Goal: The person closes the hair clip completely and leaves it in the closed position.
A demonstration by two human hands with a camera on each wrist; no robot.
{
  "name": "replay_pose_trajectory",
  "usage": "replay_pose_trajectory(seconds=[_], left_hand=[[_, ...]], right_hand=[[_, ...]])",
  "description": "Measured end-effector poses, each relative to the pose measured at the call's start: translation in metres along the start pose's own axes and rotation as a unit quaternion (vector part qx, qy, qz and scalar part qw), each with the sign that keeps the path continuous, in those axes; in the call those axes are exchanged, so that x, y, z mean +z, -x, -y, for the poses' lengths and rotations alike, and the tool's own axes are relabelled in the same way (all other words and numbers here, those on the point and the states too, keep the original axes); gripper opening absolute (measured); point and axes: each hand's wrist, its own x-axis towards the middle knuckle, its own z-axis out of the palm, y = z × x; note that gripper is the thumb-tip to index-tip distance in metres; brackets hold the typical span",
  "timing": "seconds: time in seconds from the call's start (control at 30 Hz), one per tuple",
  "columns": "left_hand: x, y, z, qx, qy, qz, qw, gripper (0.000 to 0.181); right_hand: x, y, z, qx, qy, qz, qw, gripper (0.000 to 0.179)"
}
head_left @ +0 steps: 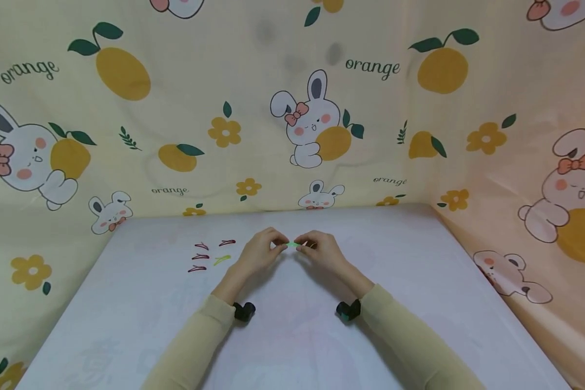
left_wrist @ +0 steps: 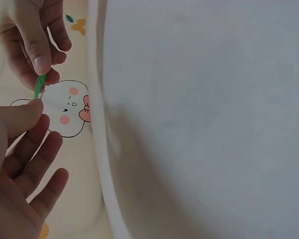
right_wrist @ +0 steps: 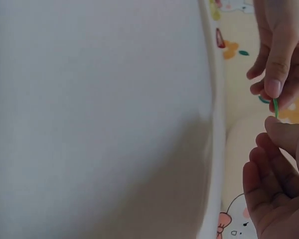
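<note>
A small green hair clip (head_left: 292,244) is held between my two hands above the far middle of the table. My left hand (head_left: 260,250) pinches its left end between thumb and forefinger. At the other end, the thumb and fingertips of my right hand (head_left: 323,250) pinch it too. In the left wrist view a short length of the green clip (left_wrist: 40,85) shows between the fingertips; the rest of it is covered. The right wrist view shows the same green strip (right_wrist: 275,107), seen thin from the side.
Left of my left hand, several dark red hair clips (head_left: 200,257) and one yellow hair clip (head_left: 222,260) lie on the white table (head_left: 292,336). A patterned cloth (head_left: 253,65) with rabbits and oranges hangs behind the table and along its sides.
</note>
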Motion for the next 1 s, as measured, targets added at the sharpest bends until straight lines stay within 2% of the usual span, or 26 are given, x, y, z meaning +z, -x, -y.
replay_pose_trajectory(seconds=[0.2, 0.4, 0.7, 0.87, 1.0], left_hand=[[-0.003, -0.012, 0.002, -0.022, -0.036, 0.048, 0.9979, 0.011], [-0.001, -0.022, 0.009, -0.025, -0.067, 0.082, 0.9941, 0.011], [0.003, -0.032, 0.019, -0.011, -0.094, 0.112, 0.9892, 0.007], [0.007, -0.037, 0.024, -0.007, -0.118, 0.118, 0.9859, 0.006], [0.008, -0.040, 0.025, -0.012, -0.116, 0.123, 0.9856, 0.006]], right_hand=[[0.001, -0.010, -0.006, 0.016, 0.025, 0.030, 0.9991, 0.016], [0.003, -0.017, -0.010, 0.034, 0.044, 0.060, 0.9967, 0.016], [0.010, -0.029, -0.016, 0.032, 0.074, 0.100, 0.9917, 0.011], [0.013, -0.034, -0.017, 0.034, 0.091, 0.106, 0.9896, 0.010], [0.014, -0.037, -0.021, 0.041, 0.093, 0.107, 0.9890, 0.012]])
